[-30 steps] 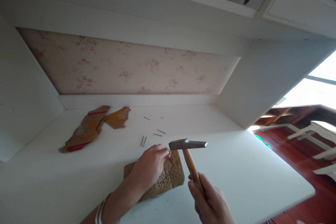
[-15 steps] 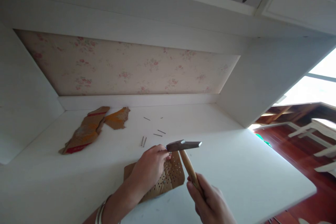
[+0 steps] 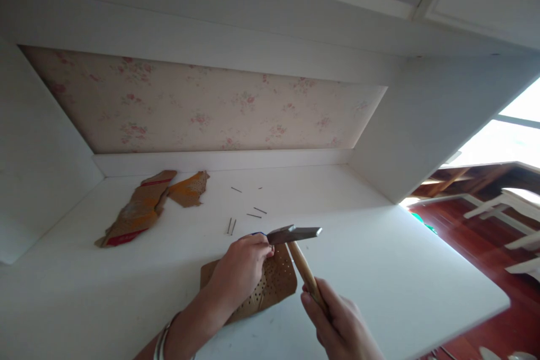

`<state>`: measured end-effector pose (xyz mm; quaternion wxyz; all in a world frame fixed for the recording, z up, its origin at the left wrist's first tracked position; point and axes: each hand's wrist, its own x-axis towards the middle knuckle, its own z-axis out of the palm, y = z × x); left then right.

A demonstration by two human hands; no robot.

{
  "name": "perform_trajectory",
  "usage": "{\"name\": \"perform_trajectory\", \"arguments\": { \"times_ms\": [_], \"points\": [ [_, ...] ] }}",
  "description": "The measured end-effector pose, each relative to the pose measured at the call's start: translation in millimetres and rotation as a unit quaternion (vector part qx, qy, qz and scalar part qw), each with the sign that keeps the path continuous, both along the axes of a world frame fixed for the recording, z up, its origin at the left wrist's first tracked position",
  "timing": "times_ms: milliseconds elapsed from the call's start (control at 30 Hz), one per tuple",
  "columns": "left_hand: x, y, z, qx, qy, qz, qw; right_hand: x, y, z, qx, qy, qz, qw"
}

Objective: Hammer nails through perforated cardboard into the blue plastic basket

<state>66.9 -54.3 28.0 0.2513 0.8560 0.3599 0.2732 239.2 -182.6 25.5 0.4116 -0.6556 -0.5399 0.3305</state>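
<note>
My right hand (image 3: pixel 340 318) is wrapped round the wooden handle of a hammer (image 3: pixel 304 270). The hammer's dark metal head lies level, right at the fingertips of my left hand (image 3: pixel 242 267). Those fingers are pinched together over the far part of a brown cardboard piece (image 3: pixel 276 284) full of small punched holes. What they pinch is hidden behind the hammer head and the fingers; a small blue edge shows above them. Beyond my left hand, several loose nails (image 3: pixel 253 215) lie on the white desk (image 3: pixel 363 247).
Torn cardboard (image 3: pixel 137 208) with orange and red marks lies at the back left, beside a smaller torn scrap (image 3: pixel 188 189). A white shelf (image 3: pixel 295 28) overhangs the desk. Side panels close in left and right. White furniture (image 3: pixel 523 208) stands on the red floor at the right.
Both hands and the hammer stay almost where they were. A small blue edge now shows above my left fingers. The view has shifted very slightly.
</note>
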Motion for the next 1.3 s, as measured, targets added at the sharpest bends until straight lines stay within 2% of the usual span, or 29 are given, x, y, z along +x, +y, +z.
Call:
{"name": "perform_trajectory", "arguments": {
  "times_ms": [100, 267, 367, 533, 633, 767, 933, 1067, 1300],
  "points": [
    [0, 0, 0.2, 0.002, 0.001, 0.001, 1.0, 0, 0, -2.4, -0.022, 0.009, -0.014, 1.0],
    [0, 0, -0.2, 0.001, 0.008, 0.001, 1.0, 0, 0, -4.9, 0.017, -0.024, -0.005, 1.0],
    [0, 0, 0.1, 0.004, 0.005, -0.001, 1.0, 0, 1, -4.3, 0.014, -0.015, -0.02, 1.0],
    [0, -1, 0.9, 0.002, 0.01, 0.008, 1.0, 0, -1, -3.7, 0.008, -0.027, 0.011, 1.0],
    [-1, -1, 0.3, 0.008, 0.002, -0.001, 1.0, -1, -3, -4.9, -0.018, -0.001, -0.012, 1.0],
    [-1, 0, -0.4, 0.008, 0.002, 0.004, 1.0, -3, -2, -6.4, -0.031, 0.02, -0.002, 0.999],
    [-1, 1, 1.4, -0.003, 0.005, 0.005, 1.0, -4, 0, -4.3, -0.074, 0.112, -0.043, 0.99],
    [-3, 2, 6.4, -0.015, 0.007, -0.012, 1.0, -2, -2, -2.8, -0.087, 0.175, -0.08, 0.977],
    [-6, 3, 22.1, -0.028, -0.01, -0.022, 0.999, -3, -8, -8.6, -0.104, 0.219, -0.084, 0.966]
  ]
}}
